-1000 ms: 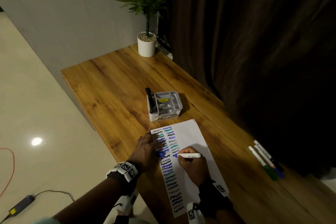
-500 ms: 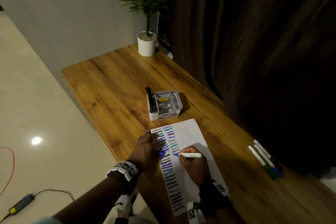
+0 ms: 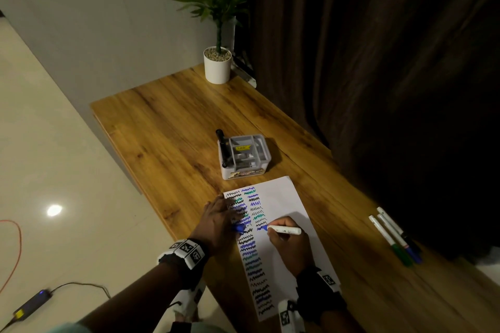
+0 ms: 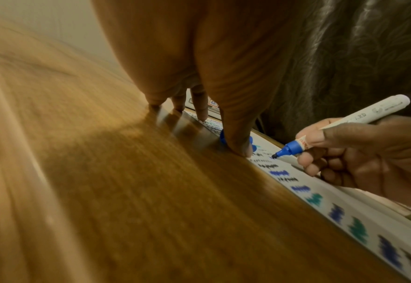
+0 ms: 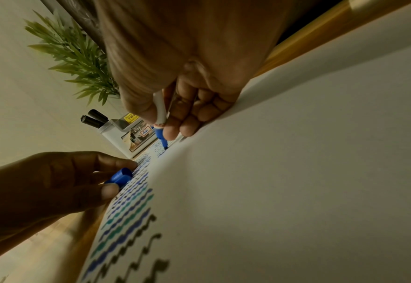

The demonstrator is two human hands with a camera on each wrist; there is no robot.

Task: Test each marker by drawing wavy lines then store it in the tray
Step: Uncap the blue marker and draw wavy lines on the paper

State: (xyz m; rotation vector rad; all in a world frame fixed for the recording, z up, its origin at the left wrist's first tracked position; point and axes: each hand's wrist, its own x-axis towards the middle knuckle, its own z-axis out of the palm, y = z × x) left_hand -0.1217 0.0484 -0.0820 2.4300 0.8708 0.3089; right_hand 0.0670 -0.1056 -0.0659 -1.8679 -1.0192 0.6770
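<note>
My right hand grips the blue marker, fingers curled round its white barrel, the tip touching the paper in the second column of wavy lines. My left hand lies on the paper's left edge and the worktop, with the blue cap pinched between thumb and a finger (the other fingers reach out straight onto the sheet). The tray stands just beyond the paper's far edge, two black markers in its left slot. Three more markers, capped green, blue and black, lie side by side on the worktop well to my right. A potted plant stands at the far corner.
</note>
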